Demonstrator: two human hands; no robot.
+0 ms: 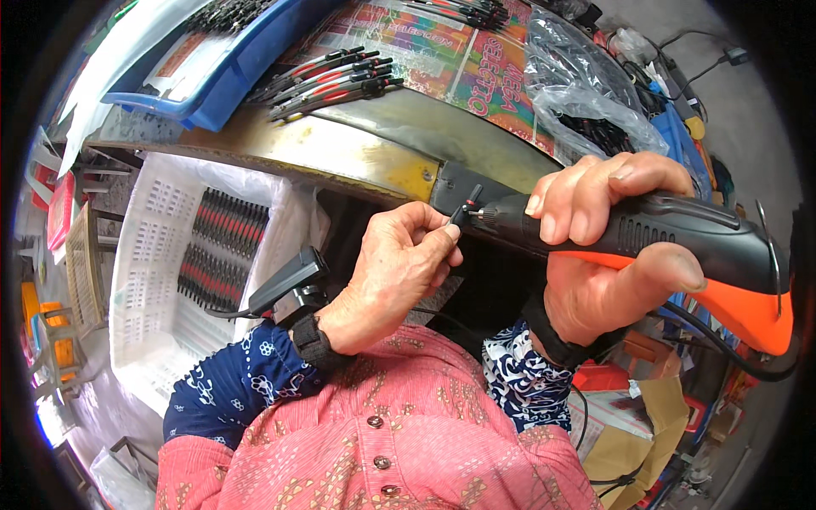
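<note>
My right hand is wrapped round a black and orange electric screwdriver, its thumb along the near side. The tool lies almost level, its tip pointing left. At that tip my left hand pinches a small black part with a touch of red, between thumb and fingertips. The fingers cover much of the part, and I cannot tell whether the bit is seated in it. Both hands are at the near edge of the workbench.
Slim black and red pieces lie bundled on the bench beside a blue tray. To the left, a white plastic basket holds rows of similar pieces. A clear plastic bag sits at the back right, a cardboard box low on the right.
</note>
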